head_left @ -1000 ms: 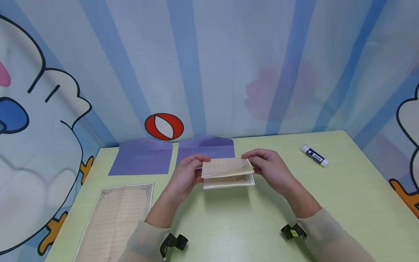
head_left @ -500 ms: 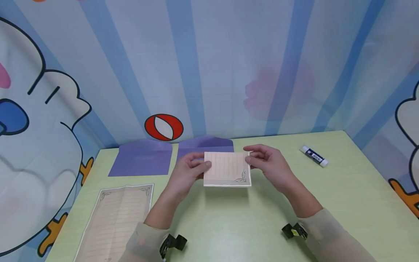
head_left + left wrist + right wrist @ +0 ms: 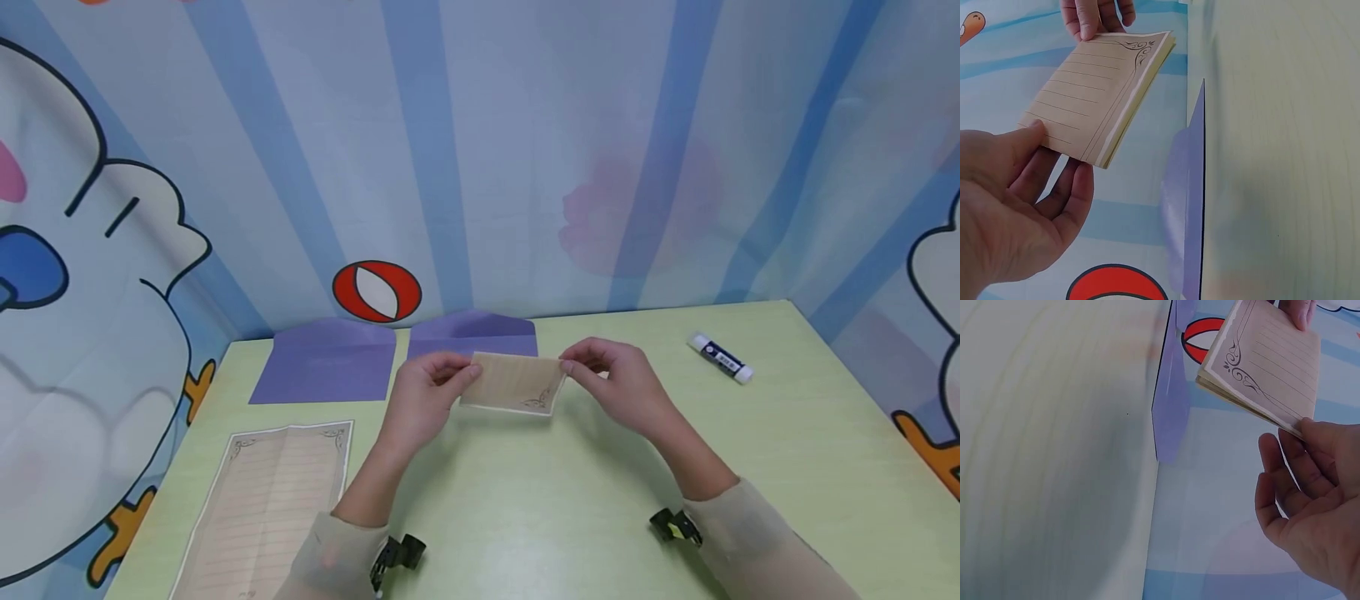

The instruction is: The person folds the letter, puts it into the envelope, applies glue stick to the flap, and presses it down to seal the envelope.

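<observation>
A folded sheet of lined letter paper point(image 3: 513, 384), cream with a scroll ornament in one corner, is held up above the table between both hands. My left hand point(image 3: 427, 398) pinches its left edge, thumb on the near face. At the upper right corner, the thumb and fingertips of my right hand point(image 3: 617, 385) pinch it. Both wrist views show the folded paper point(image 3: 1088, 94) in several layers, its ruled lines facing outward. In the right wrist view the right hand point(image 3: 1316, 494) grips one corner with the thumb on top and the other fingers loosely bent.
Two purple envelopes point(image 3: 324, 367) lie along the back edge of the table, the second envelope point(image 3: 472, 327) partly behind the hands. An unfolded lined sheet point(image 3: 262, 500) lies at the left, overlapped by the left forearm. A glue stick point(image 3: 721, 357) rests at the back right.
The folded paper was gaping between its layers a second ago; its layers now lie together. It has since tilted, its right side swinging slightly, while both hands kept hold of it.
</observation>
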Tool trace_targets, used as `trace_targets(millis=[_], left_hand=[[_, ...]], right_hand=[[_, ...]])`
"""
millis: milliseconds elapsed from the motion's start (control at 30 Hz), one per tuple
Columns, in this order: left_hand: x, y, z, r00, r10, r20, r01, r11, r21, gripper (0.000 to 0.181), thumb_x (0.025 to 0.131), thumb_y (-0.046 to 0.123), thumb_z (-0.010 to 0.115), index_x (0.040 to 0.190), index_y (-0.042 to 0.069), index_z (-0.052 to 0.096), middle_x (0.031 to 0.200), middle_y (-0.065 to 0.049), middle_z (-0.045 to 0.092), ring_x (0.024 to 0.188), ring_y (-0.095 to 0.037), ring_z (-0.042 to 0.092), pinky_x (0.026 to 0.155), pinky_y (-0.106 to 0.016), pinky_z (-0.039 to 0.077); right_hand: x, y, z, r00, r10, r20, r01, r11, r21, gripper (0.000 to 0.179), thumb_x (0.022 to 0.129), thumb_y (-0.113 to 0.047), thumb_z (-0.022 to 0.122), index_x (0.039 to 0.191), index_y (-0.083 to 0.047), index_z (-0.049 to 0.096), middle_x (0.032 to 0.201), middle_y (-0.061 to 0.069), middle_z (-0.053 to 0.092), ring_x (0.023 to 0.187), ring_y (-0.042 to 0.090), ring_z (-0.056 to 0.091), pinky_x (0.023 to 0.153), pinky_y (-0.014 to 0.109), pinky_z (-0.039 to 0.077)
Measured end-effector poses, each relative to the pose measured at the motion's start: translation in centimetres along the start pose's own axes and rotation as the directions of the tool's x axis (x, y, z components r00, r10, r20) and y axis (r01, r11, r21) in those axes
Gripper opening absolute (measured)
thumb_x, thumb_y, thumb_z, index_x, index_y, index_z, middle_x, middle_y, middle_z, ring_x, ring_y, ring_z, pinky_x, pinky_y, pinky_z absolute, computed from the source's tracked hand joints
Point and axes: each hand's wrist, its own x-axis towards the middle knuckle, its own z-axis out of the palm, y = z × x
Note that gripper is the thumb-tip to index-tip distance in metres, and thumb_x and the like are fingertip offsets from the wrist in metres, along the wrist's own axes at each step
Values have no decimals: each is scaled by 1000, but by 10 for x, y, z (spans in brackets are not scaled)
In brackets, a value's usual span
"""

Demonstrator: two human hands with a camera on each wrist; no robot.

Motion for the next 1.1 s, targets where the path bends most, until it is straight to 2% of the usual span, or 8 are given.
trace_targets(millis=[133,300,400,533,667,733,1000,1100], left_hand=[[-2,2,2,999,48,3,-48,998,31,12,97,16,80,107,10,83,96,0,79,89,-18,73,76,-33,60],[-8,6,11,993,114,39,-117,990,84,10,97,16,80,105,12,84,92,5,78,81,-13,70,71,-31,59],[-13,10,20,982,175,68,-182,976,117,10,97,15,80,105,11,84,91,4,78,76,-11,68,68,-29,59],[-19,16,29,964,245,102,-258,955,146,9,98,12,78,104,8,84,90,-1,79,72,-9,65,65,-27,58],[-24,21,35,949,286,133,-306,935,179,10,98,12,78,105,8,84,92,-2,80,72,-7,66,65,-25,58],[-26,22,36,942,303,142,-326,925,195,10,99,13,77,105,9,84,92,-1,80,73,-6,66,67,-25,58],[-27,27,32,931,339,137,-363,899,245,12,100,17,76,107,11,84,93,4,80,74,-4,66,72,-29,58],[-25,25,28,935,325,143,-354,890,286,11,100,17,77,106,12,85,93,5,80,75,-4,67,69,-28,57]], right_hand=[[-1,-2,1,995,-97,-12,96,991,-93,9,103,-14,73,109,-12,79,103,-2,77,96,19,69,82,46,56],[-4,-10,6,970,-242,6,241,964,-116,8,100,-10,76,105,-13,81,100,-3,76,91,14,69,73,39,56],[-7,-17,11,939,-344,6,342,932,-123,9,97,-6,78,103,-12,81,98,-2,76,89,13,68,71,36,56],[-10,-27,18,888,-460,-22,453,880,-143,12,92,-1,82,98,-11,82,95,-4,76,88,14,69,78,39,54],[-14,-36,23,841,-539,-50,526,835,-163,13,90,-3,84,97,-14,82,93,-6,75,85,16,68,78,43,50],[-16,-39,24,827,-558,-63,542,822,-172,14,89,-3,85,97,-14,82,93,-6,75,85,16,67,77,42,49],[-18,-46,12,855,-508,-104,494,859,-131,13,92,-5,83,97,-17,81,93,-11,73,91,12,67,79,41,47],[-17,-47,4,857,-500,-126,489,866,-106,15,92,-1,81,98,-15,81,94,-9,73,91,12,67,80,36,52]])
